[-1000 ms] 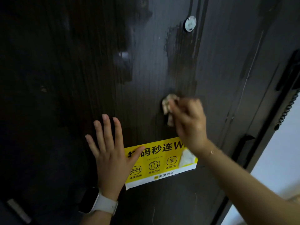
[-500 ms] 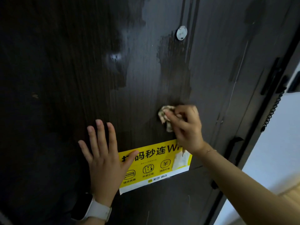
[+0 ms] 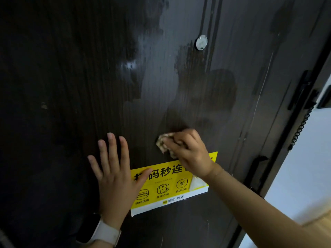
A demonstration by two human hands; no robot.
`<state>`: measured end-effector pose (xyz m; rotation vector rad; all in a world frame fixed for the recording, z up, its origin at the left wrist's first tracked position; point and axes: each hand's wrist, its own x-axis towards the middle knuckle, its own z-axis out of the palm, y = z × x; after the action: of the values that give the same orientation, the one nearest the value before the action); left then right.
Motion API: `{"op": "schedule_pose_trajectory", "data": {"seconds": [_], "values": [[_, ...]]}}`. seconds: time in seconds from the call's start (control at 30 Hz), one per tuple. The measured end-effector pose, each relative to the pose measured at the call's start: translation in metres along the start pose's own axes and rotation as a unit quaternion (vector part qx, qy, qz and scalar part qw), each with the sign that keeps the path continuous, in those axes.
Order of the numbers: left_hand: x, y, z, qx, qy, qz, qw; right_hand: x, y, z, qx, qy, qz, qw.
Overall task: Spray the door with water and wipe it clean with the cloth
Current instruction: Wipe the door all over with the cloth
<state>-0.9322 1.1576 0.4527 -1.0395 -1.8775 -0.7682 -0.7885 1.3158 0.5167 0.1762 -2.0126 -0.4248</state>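
A dark wood-grain door (image 3: 89,77) fills the view, with wet dark streaks and paler patches around its middle. My right hand (image 3: 189,154) grips a small crumpled beige cloth (image 3: 163,142) and presses it against the door just above a yellow sticker (image 3: 168,187). My left hand (image 3: 114,174) lies flat on the door with fingers spread, its thumb tip on the sticker's left end. A white watch band is on that wrist. No spray bottle is in view.
A round silver peephole cover (image 3: 201,42) sits high on the door. At the right edge are a dark lock plate (image 3: 302,90), a coiled black chain (image 3: 300,127) and a black handle (image 3: 258,169). A pale wall (image 3: 304,167) lies beyond the frame.
My right hand has carried the cloth down the door toward the sticker, leaving a wet streak above it. My left hand stays pressed flat in the same spot.
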Motion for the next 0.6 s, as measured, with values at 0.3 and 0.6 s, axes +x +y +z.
{"op": "schedule_pose_trajectory", "data": {"seconds": [0.3,0.6], "values": [[0.002,-0.008,-0.025,-0.062,-0.004,0.000,0.998,0.075,0.055,-0.036,-0.059,0.247,0.274,0.928],[0.064,-0.040,-0.065,-0.022,0.068,0.051,0.996,0.008,-0.035,0.021,0.019,-0.027,-0.020,0.999]]}}
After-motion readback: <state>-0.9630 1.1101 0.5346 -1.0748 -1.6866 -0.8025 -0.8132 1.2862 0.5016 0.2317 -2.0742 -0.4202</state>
